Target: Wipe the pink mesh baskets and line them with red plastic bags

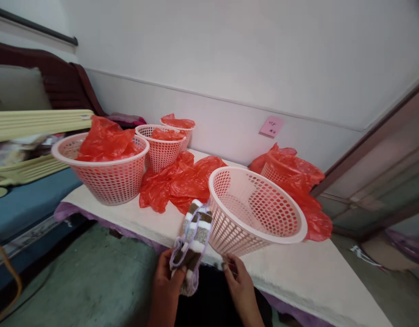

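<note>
Head, L hand (pixel 167 276) w/ cloth (pixel 197 230) (striped)

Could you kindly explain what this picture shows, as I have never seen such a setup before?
Certainly. There is no machine here: these are a person's own bare hands, and the single picture comes from a camera worn on the head, looking forward and down.

The left hand holds a fuzzy striped cloth item with purple edging. The right hand is near the front of a large pink basket; I cannot tell whether it grips anything.

The basket stands on a white-topped table. To its left lies crumpled red plastic, and beyond that are more pink baskets with red plastic in them.
</note>
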`<state>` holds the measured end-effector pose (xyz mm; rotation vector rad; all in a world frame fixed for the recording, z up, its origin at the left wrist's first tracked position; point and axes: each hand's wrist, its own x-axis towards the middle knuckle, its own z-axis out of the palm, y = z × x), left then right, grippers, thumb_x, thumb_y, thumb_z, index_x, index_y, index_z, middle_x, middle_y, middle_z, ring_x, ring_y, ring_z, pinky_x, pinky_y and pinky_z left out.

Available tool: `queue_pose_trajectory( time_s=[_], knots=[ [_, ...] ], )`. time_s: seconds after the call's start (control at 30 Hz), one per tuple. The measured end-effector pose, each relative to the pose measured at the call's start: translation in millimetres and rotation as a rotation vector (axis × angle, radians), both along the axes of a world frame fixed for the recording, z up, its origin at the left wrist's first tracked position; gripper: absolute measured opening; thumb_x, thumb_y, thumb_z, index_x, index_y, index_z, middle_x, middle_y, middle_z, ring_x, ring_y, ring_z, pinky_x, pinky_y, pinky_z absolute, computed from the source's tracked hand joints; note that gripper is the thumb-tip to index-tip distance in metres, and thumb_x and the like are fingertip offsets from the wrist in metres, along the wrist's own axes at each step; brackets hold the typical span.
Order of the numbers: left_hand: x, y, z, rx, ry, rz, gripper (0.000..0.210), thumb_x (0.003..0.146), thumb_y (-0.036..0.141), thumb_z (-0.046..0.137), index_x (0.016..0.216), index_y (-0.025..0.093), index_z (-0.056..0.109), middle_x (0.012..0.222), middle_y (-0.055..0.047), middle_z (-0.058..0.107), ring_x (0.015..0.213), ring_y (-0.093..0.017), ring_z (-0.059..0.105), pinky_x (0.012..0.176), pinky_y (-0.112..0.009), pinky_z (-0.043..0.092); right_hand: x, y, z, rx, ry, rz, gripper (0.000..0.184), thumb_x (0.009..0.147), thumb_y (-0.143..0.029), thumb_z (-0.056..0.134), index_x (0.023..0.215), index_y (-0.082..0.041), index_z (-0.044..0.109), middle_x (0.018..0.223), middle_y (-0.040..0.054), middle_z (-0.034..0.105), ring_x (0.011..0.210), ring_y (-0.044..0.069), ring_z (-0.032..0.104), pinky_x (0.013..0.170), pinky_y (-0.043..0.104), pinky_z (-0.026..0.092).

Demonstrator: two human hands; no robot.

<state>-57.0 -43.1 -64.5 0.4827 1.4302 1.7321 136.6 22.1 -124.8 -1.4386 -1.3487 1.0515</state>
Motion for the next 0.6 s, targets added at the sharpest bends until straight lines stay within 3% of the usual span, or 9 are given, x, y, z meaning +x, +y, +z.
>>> queue_pose_trajectory(
  time_s=[0.17, 0.3, 0.37, 0.43, 0.6],
  knots=[
    [15.4, -22.8, -0.2, 0.041, 0.162, -0.042, 0.034, 0.069, 0.026, 0.068, 0.102, 0.023, 0.060, 0.091, -0.001, 0.067, 0.080, -0.019, 0.063, 0.070, -0.028, 0.052, -30.0, -42.7, 42.1, -0.095, 0.239, 0.244, 0.042, 0.083, -0.057, 0.062, 0.102, -0.021, 0.069, 0.103, 0.0073, 0.071, 0.099, 0.026, 0.065, 0.087, 0.036, 0.051],
    [26.3, -38.0, -11.8, 0.230, 0.646, -0.177, 0.042, 0.071, 0.013, 0.056, 0.110, 0.028, 0.059, 0.110, -0.004, 0.063, 0.100, -0.023, 0.062, 0.084, -0.034, 0.052, -44.9, -66.7, 69.1, -0.124, 0.614, 0.378, 0.048, 0.086, -0.057, 0.059, 0.119, -0.023, 0.065, 0.118, 0.0084, 0.068, 0.106, 0.027, 0.062, 0.092, 0.039, 0.049],
    [26.4, -41.3, -18.1, 0.409, 0.960, -0.312, 0.050, 0.071, 0.011, 0.056, 0.118, 0.029, 0.058, 0.117, -0.008, 0.061, 0.110, -0.027, 0.061, 0.087, -0.038, 0.053, -47.4, -72.7, 73.8, -0.168, 0.762, 0.353, 0.051, 0.083, -0.056, 0.064, 0.121, -0.023, 0.064, 0.116, 0.0093, 0.069, 0.105, 0.027, 0.062, 0.089, 0.039, 0.050],
    [25.8, -43.6, -21.1, 0.513, 1.142, -0.411, 0.053, 0.073, 0.011, 0.056, 0.123, 0.028, 0.056, 0.116, -0.011, 0.061, 0.108, -0.028, 0.062, 0.084, -0.039, 0.056, -46.6, -77.5, 75.4, -0.221, 0.863, 0.282, 0.048, 0.081, -0.052, 0.069, 0.118, -0.023, 0.066, 0.111, 0.0091, 0.071, 0.100, 0.026, 0.064, 0.085, 0.037, 0.052],
    [30.6, -57.7, -12.4, 0.545, 1.088, -0.510, 0.053, 0.077, 0.015, 0.058, 0.128, 0.030, 0.051, 0.111, -0.009, 0.065, 0.100, -0.023, 0.067, 0.084, -0.033, 0.057, -35.7, -88.3, 82.5, -0.251, 0.948, 0.150, 0.037, 0.077, -0.041, 0.076, 0.109, -0.022, 0.070, 0.097, 0.0064, 0.074, 0.088, 0.022, 0.067, 0.077, 0.032, 0.054]
  ],
)
